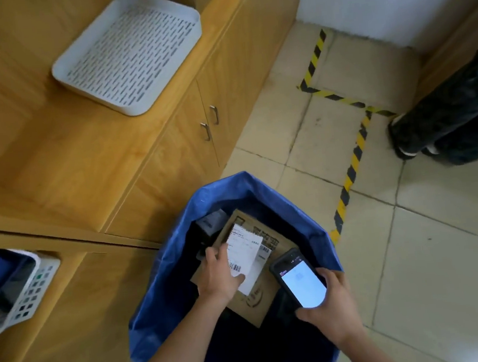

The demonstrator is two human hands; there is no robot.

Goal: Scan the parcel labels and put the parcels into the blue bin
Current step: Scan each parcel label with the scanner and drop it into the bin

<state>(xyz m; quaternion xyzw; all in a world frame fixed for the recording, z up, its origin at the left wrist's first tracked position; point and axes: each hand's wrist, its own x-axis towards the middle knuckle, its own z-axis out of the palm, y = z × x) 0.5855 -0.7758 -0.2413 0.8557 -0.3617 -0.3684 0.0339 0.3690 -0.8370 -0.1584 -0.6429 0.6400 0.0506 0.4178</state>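
Your left hand (219, 274) grips cardboard parcel (252, 294) over blue bin (165, 277), thumb on white label (245, 254). Your right hand (334, 309) holds phone (299, 279), fingers curled round it.

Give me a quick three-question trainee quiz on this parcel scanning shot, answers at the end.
1. Multiple choice: what does the right hand hold? A) a tape roll B) the phone C) a pen
2. True or false: the left hand grips the cardboard parcel within the rim of the blue bin.
3. Fill in: next to the left thumb, the white label shows a printed ____.

Key: 1 B. 2 True. 3 barcode.
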